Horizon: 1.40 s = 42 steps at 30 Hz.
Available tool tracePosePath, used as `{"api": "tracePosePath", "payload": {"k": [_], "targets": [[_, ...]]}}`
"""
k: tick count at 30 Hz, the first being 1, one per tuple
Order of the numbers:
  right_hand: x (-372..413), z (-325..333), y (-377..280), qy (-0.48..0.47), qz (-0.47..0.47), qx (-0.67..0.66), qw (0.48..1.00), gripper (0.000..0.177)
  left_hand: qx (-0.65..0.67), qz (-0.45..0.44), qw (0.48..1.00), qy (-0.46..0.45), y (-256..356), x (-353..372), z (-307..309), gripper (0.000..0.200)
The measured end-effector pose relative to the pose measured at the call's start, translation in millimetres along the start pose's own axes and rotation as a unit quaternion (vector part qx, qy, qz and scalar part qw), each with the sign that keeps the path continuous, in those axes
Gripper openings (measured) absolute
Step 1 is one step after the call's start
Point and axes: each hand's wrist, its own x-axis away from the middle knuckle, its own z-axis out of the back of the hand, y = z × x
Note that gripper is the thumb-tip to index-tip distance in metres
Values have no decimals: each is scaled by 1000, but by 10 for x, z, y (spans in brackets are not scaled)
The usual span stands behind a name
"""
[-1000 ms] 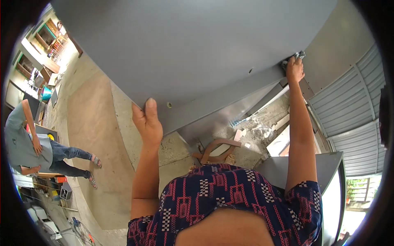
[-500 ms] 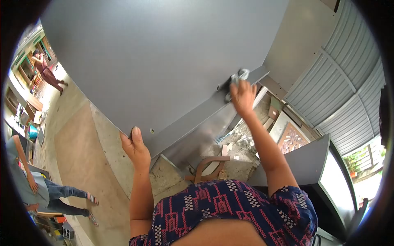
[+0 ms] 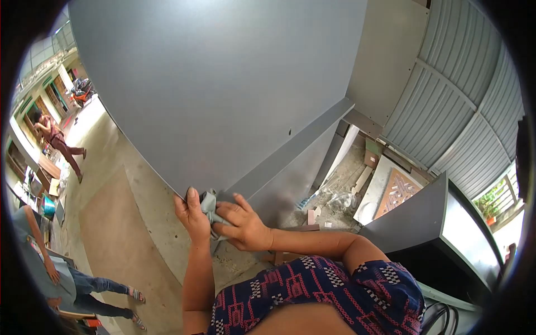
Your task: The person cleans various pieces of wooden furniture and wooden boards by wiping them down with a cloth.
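A large grey panel [image 3: 223, 84] fills the upper middle, with a narrow grey ledge [image 3: 301, 137] along its lower edge and a small dark hole near the ledge. My left hand [image 3: 192, 219] grips the panel's lower left corner, thumb on the face. Right beside it, my right hand [image 3: 241, 224] presses a crumpled grey-green cloth [image 3: 209, 206] against the corner, its fingers curled round the cloth.
A grey cabinet [image 3: 405, 215] stands at the right, near corrugated metal sheeting [image 3: 446, 106]. Below the ledge lie a patterned board [image 3: 397, 192] and scraps. One person [image 3: 58, 142] stands far left; another person's jeans-clad legs [image 3: 100, 286] show lower left.
My right hand has moved with the cloth from the ledge's right part down and left to the corner beside my left hand. My left hand still holds the corner.
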Motion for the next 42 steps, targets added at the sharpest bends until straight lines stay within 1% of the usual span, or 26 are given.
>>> {"api": "tracePosePath", "payload": {"k": [2, 5, 8, 11, 14, 17, 20, 21, 23, 25, 26, 27, 28, 30, 32, 33, 35, 36, 37, 38, 39, 40, 42], "targets": [[35, -12, 31, -2, 18, -47, 999, 37, 7, 7, 1000, -5, -23, 1, 30, 23], [156, 89, 97, -33, 63, -71, 995, 35, 7, 7, 1000, -1, -45, -6, 17, 24], [395, 232, 138, -25, 66, -41, 997, 37, 1, -11, 1000, -7, -108, -23, 43, 27], [720, 347, 315, -41, -37, -18, 998, 39, 13, -19, 1000, -7, -72, -25, 13, 27], [1141, 478, 592, -39, -213, 21, 976, 40, 13, -20, 1000, -11, -175, -33, 73, 26], [1357, 708, 722, 72, -347, 4, 935, 37, 2, -17, 1000, -2, -141, -25, 116, 25], [1469, 982, 889, 162, -435, -9, 886, 34, -14, -18, 1000, 8, -116, 0, 83, 25], [1475, 1088, 932, 195, -444, -21, 874, 33, -9, -16, 1000, 7, -130, 1, 106, 25], [1475, 1321, 1102, 245, -427, -15, 870, 33, -8, -23, 1000, 13, -102, 2, 133, 26], [1403, 1573, 1313, 285, -405, -19, 868, 34, -30, -5, 999, 24, -150, -21, 298, 27], [1263, 1770, 1341, 327, -434, -72, 837, 33, -44, 4, 999, 30, -162, -11, 288, 27], [1152, 1983, 1434, 341, -415, -61, 841, 34, -46, 3, 995, 84, -115, 11, 177, 28], [1059, 2213, 1547, 356, -395, -49, 845, 34, -85, 17, 994, 70, -52, 18, 146, 33], [898, 2731, 1819, 361, -335, 19, 870, 35, -161, 44, 985, 44, 2, 11, 168, 46], [666, 3229, 2028, 371, -284, 19, 884, 36, -185, 40, 975, 116, -101, 21, 226, 48], [577, 3500, 2220, 377, -232, 75, 893, 36, -197, 39, 968, 151, -149, 29, 211, 49], [200, 4114, 2180, 360, -149, 225, 893, 35, -192, 42, 977, 81, -3, 35, 236, 52], [31, 4397, 2209, 362, -130, 253, 888, 35, -192, 45, 979, 44, 96, 25, 214, 53], [-126, 4678, 2279, 363, -112, 282, 881, 35, -193, 21, 980, 52, 154, 22, 139, 54], [-291, 4944, 2370, 367, -57, 336, 866, 36, -193, -1, 979, 61, 219, 42, 106, 55], [-457, 5174, 2405, 369, -59, 371, 850, 37, -193, -22, 978, 71, 226, 58, 45, 56], [-588, 5403, 2462, 375, 1, 416, 829, 37, -207, -15, 969, 134, 198, 67, -22, 58], [-820, 5803, 2574, 347, 14, 533, 772, 45, -233, 4, 938, 257, 106, 43, -153, 63]]}}
